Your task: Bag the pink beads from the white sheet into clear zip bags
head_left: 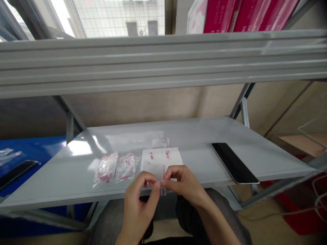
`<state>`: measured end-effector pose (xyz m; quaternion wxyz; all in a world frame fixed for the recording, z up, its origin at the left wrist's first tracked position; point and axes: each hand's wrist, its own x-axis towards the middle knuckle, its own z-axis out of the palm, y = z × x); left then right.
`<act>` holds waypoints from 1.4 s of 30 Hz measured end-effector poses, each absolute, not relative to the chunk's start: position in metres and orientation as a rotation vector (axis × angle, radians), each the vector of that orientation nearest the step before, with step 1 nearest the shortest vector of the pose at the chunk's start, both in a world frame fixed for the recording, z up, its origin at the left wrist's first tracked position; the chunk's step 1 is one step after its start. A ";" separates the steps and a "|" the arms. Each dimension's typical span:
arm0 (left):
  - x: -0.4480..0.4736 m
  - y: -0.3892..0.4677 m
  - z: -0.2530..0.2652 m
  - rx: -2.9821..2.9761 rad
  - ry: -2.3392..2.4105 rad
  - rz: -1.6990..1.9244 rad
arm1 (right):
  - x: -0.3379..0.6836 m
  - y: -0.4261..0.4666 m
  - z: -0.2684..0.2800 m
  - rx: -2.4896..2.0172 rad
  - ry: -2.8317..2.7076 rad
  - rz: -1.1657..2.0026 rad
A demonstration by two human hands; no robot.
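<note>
At the table's front edge, my left hand (pixel 141 199) and my right hand (pixel 184 183) meet fingertip to fingertip. Thumb and forefinger of each are pinched on a small clear zip bag (pixel 162 192) with a red stripe, mostly hidden by the fingers. Just beyond them lies a white sheet of paper (pixel 158 161) bearing small red pieces (pixel 167 154) in two groups. To its left are two clear bags, one bag (pixel 106 166) beside another bag (pixel 125 167), both with red pieces inside. A flat clear zip bag (pixel 160 143) lies behind the paper.
A black tablet-like device (pixel 233 162) lies on the right of the grey table (pixel 199 136). A metal shelf beam (pixel 163 63) crosses above, with pink boxes (pixel 242 17) on top. A phone (pixel 17 172) rests on a blue surface (pixel 55 146) at left.
</note>
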<state>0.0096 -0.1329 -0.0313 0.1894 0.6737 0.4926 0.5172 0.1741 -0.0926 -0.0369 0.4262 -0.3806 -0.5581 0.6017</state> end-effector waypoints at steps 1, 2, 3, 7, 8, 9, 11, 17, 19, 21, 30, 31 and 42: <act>0.012 -0.135 -0.030 1.881 1.328 1.380 | 0.170 -0.095 -0.037 -0.931 -1.431 1.499; 0.014 -0.136 -0.030 1.865 1.294 1.329 | 0.167 -0.098 -0.037 -0.920 -1.464 1.504; 0.014 -0.136 -0.030 1.849 1.279 1.296 | 0.164 -0.100 -0.037 -0.923 -1.495 1.512; 0.013 -0.136 -0.032 1.808 1.230 1.213 | 0.162 -0.103 -0.038 -0.996 -1.550 1.498; 0.012 -0.136 -0.032 1.795 1.212 1.196 | 0.164 -0.103 -0.038 -0.990 -1.536 1.513; 0.011 -0.136 -0.032 1.782 1.198 1.181 | 0.165 -0.102 -0.038 -0.973 -1.515 1.545; 0.010 -0.136 -0.033 1.758 1.187 1.158 | 0.169 -0.101 -0.037 -0.931 -1.469 1.635; 0.012 -0.137 -0.027 1.857 1.245 1.135 | 0.176 -0.103 -0.025 -0.931 -1.504 1.636; 0.014 -0.137 -0.027 1.962 1.311 1.156 | 0.176 -0.106 -0.023 -0.984 -1.566 1.489; 0.015 -0.138 -0.029 2.081 1.395 1.209 | 0.174 -0.109 -0.023 -1.016 -1.640 1.334; 0.008 -0.138 -0.032 2.207 1.482 1.498 | 0.173 -0.104 -0.027 -1.190 -1.605 0.955; 0.006 -0.138 -0.031 2.241 1.411 1.469 | 0.174 -0.104 -0.026 -1.161 -1.602 0.994; 0.006 -0.132 -0.034 2.273 1.282 1.256 | 0.174 -0.109 -0.021 -1.105 -1.597 1.108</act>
